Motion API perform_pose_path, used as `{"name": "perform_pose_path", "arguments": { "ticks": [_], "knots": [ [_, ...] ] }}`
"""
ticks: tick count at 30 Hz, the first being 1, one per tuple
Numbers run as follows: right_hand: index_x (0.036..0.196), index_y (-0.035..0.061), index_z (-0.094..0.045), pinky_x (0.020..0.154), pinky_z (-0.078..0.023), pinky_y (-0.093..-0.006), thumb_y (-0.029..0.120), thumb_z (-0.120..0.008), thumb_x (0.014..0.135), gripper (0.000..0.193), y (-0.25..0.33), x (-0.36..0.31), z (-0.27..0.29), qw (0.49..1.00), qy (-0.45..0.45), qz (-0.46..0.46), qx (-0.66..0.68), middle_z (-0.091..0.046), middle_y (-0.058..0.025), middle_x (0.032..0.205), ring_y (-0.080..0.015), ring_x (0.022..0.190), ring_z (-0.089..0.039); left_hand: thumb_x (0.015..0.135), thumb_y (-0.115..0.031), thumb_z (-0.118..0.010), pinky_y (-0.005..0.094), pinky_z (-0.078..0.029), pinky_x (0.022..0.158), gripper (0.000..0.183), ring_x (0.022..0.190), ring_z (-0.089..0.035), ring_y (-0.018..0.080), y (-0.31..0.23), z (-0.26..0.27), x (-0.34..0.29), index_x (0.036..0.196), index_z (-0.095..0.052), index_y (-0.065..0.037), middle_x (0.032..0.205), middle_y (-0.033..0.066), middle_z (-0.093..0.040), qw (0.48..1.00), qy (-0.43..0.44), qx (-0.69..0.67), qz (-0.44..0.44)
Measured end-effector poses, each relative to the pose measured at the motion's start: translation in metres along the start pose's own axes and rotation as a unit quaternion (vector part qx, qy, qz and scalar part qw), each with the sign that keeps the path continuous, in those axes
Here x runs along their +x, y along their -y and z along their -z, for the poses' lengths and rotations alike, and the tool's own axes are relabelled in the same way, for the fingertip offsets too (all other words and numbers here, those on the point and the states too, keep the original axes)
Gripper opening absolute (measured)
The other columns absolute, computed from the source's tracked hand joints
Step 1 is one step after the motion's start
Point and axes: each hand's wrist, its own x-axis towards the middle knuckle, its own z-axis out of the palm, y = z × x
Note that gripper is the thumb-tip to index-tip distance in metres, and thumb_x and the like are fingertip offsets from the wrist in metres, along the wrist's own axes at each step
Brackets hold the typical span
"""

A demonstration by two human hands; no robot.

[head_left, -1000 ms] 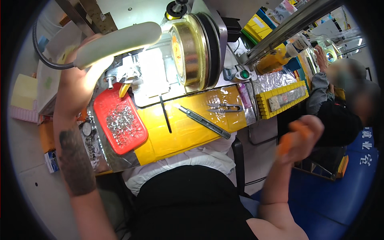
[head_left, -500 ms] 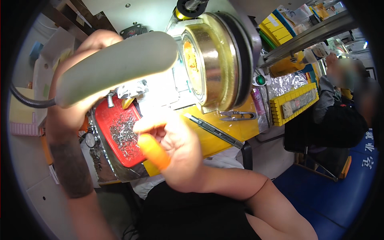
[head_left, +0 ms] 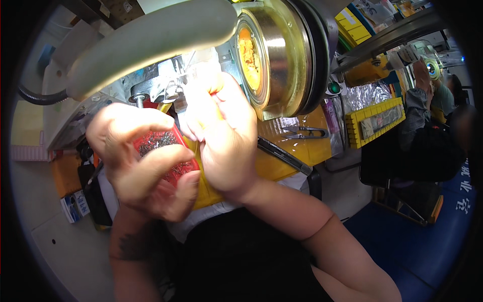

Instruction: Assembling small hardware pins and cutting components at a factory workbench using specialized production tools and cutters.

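Note:
My left hand (head_left: pixel 143 158) hovers over a red tray (head_left: pixel 193 166) heaped with small thin metal pieces (head_left: pixel 160 141). Its fingers are bent but spread apart, and nothing shows between them. Farther forward, in the lamp's glare, my right hand (head_left: pixel 226 133) is closed, its fingertips brought together beside a small metal fixture (head_left: pixel 171 88). Whatever those fingertips may hold is washed out by the light. Right of that hand stands a machine with a large round metal drum (head_left: pixel 282 60), orange material showing at its centre.
A long pale lamp (head_left: pixel 151 45) arches over the work spot. On the yellow mat lie a black utility knife (head_left: pixel 284 156) and thread snips (head_left: pixel 307 132). A yellow ridged tray (head_left: pixel 375 123) sits at the right, with another person's sleeve (head_left: pixel 415 108) beyond it.
My left hand has come back from behind the lamp to above the red tray. My right hand has moved from the tray's edge forward into the bright light. The view has shifted slightly.

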Motion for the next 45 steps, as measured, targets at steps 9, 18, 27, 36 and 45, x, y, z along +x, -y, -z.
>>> {"name": "perform_pose_path", "arguments": {
  "ticks": [9, 18, 27, 36, 45],
  "knots": [
    [0.106, 0.0015, -0.053, 0.056, -0.037, -0.0208, 0.006, -0.049, 0.105, 0.007, -0.009, 0.017, 0.006, 0.991, 0.029, 0.062, -0.116, -0.047, 0.0018, 0.081, -0.0030, 0.064, -0.041, 0.090, -0.006, -0.069, 0.0337, -0.051, 0.088, 0.014, 0.095, -0.066, 0.0225, 0.083, -0.012, 0.024, 0.101, -0.070, 0.003, 0.108, 0.0146, -0.068, 0.956, -0.089, -0.241, 0.143],
    [0.109, -0.0014, -0.052, 0.057, -0.039, -0.0194, 0.001, -0.053, 0.097, 0.012, -0.017, 0.040, 0.014, 0.919, 0.069, 0.203, -0.331, -0.047, 0.0004, 0.086, -0.0033, 0.071, -0.046, 0.085, -0.015, -0.070, 0.0316, -0.049, 0.085, 0.021, 0.099, -0.059, 0.0212, 0.112, -0.002, 0.109, 0.096, -0.065, 0.001, 0.121, 0.0167, -0.060, 0.919, 0.282, -0.264, -0.084],
    [0.112, 0.0011, -0.051, 0.066, -0.045, -0.0286, 0.001, -0.055, 0.093, 0.019, -0.009, 0.030, 0.016, 0.943, 0.049, 0.191, -0.269, -0.050, -0.0029, 0.088, -0.0120, 0.076, -0.050, 0.091, -0.026, -0.068, 0.0330, -0.049, 0.087, 0.027, 0.097, -0.056, 0.0184, 0.114, -0.006, 0.109, 0.087, -0.056, -0.002, 0.122, 0.0137, -0.059, 0.899, 0.321, -0.286, 0.084],
    [0.096, 0.0028, -0.065, 0.074, -0.045, -0.0340, 0.020, -0.065, 0.092, 0.018, 0.040, -0.033, 0.023, 0.954, 0.224, 0.122, -0.156, -0.057, -0.0104, 0.091, -0.0226, 0.082, -0.057, 0.097, -0.021, -0.056, 0.0318, -0.042, 0.093, 0.024, 0.100, -0.052, 0.0176, 0.074, 0.008, 0.070, 0.098, -0.058, 0.003, 0.112, 0.0129, -0.060, 0.929, 0.175, -0.304, 0.119],
    [0.115, 0.0004, -0.055, 0.078, -0.045, -0.0223, 0.006, -0.049, 0.105, 0.013, 0.005, -0.030, 0.011, 0.999, 0.043, -0.001, -0.008, -0.059, -0.0048, 0.099, -0.0065, 0.090, -0.055, 0.097, -0.033, -0.066, 0.0371, -0.037, 0.104, 0.036, 0.125, -0.049, 0.0276, 0.006, -0.009, 0.010, 0.086, -0.058, 0.000, 0.143, 0.0257, -0.048, 0.993, -0.028, -0.053, 0.106]
  ]
}}
